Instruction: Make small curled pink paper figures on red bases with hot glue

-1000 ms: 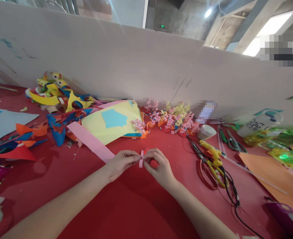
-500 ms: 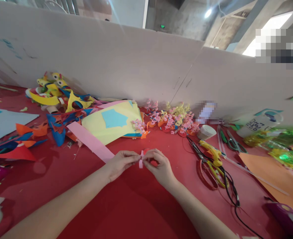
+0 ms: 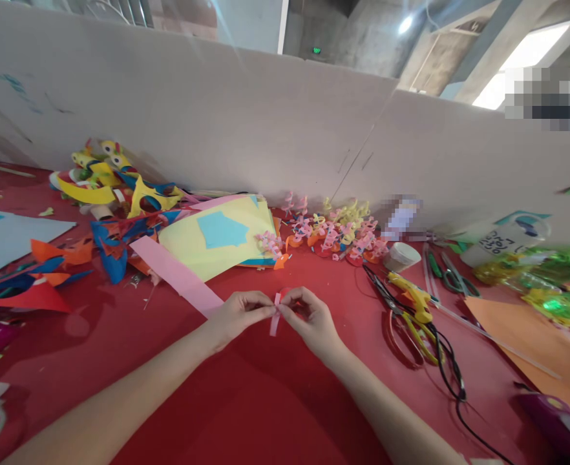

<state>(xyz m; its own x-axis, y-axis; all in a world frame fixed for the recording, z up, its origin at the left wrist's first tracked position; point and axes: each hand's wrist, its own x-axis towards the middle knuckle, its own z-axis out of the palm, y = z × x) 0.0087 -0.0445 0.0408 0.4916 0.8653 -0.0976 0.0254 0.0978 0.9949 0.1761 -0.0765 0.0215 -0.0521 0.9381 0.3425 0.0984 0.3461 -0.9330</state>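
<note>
Both hands meet over the middle of the red table. My left hand (image 3: 243,316) pinches a small pink paper strip (image 3: 274,325) from the left, thumb and forefinger together. From the right, my right hand (image 3: 311,323) pinches the same strip with its fingertips. Part of the strip hangs below the fingers and a short end stands above them. A bit of red shows behind my right fingertips; what it is I cannot make out. Beside my left hand lies a long pink paper strip (image 3: 176,274), one end close to the knuckles.
Beyond the hands stand several small pink and yellow curled-paper pieces (image 3: 343,229). Yellow sheets (image 3: 192,248) lie left of them. Red-handled scissors (image 3: 401,336), a yellow glue gun (image 3: 413,297) with a black cord and orange paper (image 3: 532,342) lie right. A white board (image 3: 192,116) closes the back.
The small pink strip, curled before, now hangs straighter and lower between the fingers. Both hands have stayed nearly in place, with slight finger shifts.
</note>
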